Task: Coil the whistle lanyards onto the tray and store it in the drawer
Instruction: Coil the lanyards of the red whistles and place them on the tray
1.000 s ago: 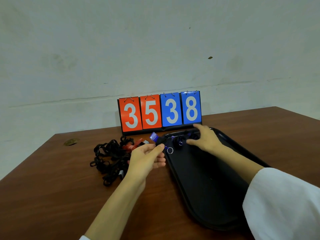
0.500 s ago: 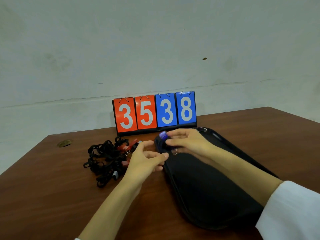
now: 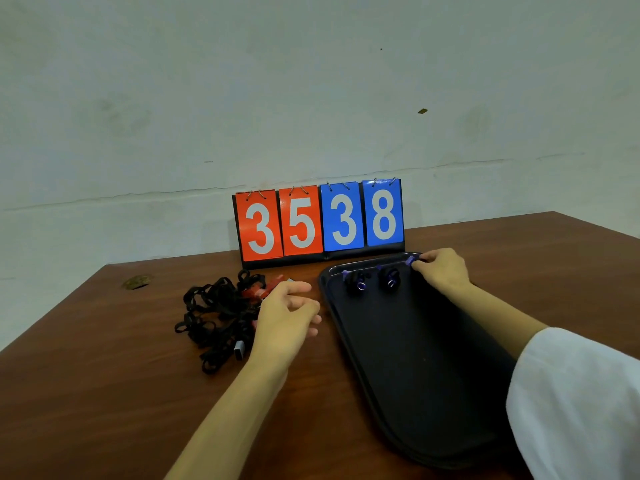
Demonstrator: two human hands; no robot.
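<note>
1. Wide brown counter [image 3: 104, 393] fills the lower view and carries everything in play.
2. On its right side lies the long black tray [image 3: 415, 375], running from the near edge to the far end, where its rim sits just in front of the scoreboard.
3. That scoreboard [image 3: 318, 220] stands upright at the back, reading 3 and 5 on red cards, 3 and 8 on blue.
4. Left of the tray, a loose tangle of black lanyards [image 3: 214, 313] sprawls on the counter, uncoiled.
5. Left hand [image 3: 284, 317] hovers over the tangle's right edge, fingers relaxed and spread, gripping nothing.
6. Right hand [image 3: 441, 271], white sleeve [image 3: 581, 403] behind it, reaches to the tray's far right corner and pinches a purple whistle [image 3: 410, 261] at the rim.
7. Two lanyards lie wound on the tray's far end, side by side: the first coil [image 3: 358, 282] and the second coil [image 3: 389, 279], each showing a small ring.
8. In the tangle, a red whistle [image 3: 259, 289] sits near the top and a grey whistle [image 3: 239, 349] near the bottom.
</note>
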